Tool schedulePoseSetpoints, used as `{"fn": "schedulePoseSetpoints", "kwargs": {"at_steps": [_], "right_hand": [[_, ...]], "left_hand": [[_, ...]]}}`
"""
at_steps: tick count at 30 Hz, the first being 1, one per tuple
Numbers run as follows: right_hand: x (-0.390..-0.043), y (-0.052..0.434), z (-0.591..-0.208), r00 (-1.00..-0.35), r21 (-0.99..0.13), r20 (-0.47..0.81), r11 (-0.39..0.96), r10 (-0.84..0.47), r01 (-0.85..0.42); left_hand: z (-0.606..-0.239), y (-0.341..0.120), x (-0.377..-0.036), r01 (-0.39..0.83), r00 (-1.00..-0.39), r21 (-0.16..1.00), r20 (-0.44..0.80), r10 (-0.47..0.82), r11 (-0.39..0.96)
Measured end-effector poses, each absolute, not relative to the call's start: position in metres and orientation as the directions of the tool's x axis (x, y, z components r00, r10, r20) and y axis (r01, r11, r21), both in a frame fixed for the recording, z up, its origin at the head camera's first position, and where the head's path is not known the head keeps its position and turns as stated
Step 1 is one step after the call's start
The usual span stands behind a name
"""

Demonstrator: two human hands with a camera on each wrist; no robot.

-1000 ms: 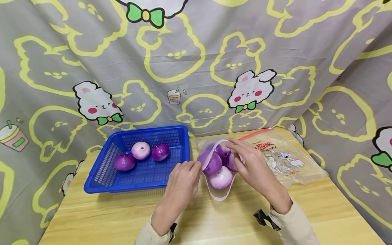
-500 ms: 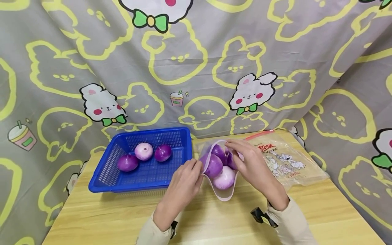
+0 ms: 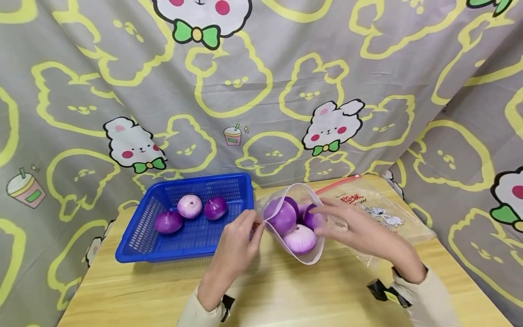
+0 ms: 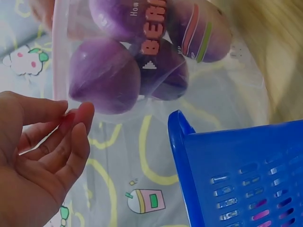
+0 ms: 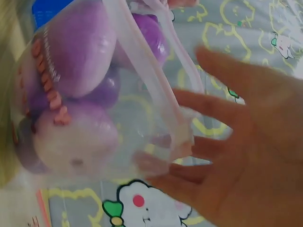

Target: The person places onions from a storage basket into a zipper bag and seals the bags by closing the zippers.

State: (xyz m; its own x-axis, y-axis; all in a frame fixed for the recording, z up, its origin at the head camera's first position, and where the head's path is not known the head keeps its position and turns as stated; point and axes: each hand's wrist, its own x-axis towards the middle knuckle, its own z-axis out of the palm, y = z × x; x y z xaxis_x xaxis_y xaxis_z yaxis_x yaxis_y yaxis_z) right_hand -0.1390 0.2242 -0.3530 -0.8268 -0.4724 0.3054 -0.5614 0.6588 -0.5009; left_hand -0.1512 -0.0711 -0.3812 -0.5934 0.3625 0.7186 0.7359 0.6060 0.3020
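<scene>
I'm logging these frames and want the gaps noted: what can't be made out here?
- Head view: how many onions the zip bag holds; they overlap.
- Head view: second bag print too small, partly behind the right hand.
- Right wrist view: bag lettering blurred.
- Left wrist view: blue basket cut by the edge.

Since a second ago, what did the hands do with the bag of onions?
The bag's mouth has been pulled wider open. The right hand slid off the rim to the right and now rests with spread fingers against the bag's side. The left hand still pinches the left edge of the rim. The blue basket and its three onions stayed put, as did the flat bag behind.
</scene>
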Motion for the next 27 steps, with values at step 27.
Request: {"fn": "schedulePoseSetpoints", "kwargs": {"at_steps": [27], "right_hand": [[-0.144,0.246,-0.311,-0.632,-0.324,0.744,0.711,-0.217,-0.624]], "left_hand": [[-0.336,-0.097,-0.178,0.738,-0.627,0.576,0.778,0.041,0.352]]}}
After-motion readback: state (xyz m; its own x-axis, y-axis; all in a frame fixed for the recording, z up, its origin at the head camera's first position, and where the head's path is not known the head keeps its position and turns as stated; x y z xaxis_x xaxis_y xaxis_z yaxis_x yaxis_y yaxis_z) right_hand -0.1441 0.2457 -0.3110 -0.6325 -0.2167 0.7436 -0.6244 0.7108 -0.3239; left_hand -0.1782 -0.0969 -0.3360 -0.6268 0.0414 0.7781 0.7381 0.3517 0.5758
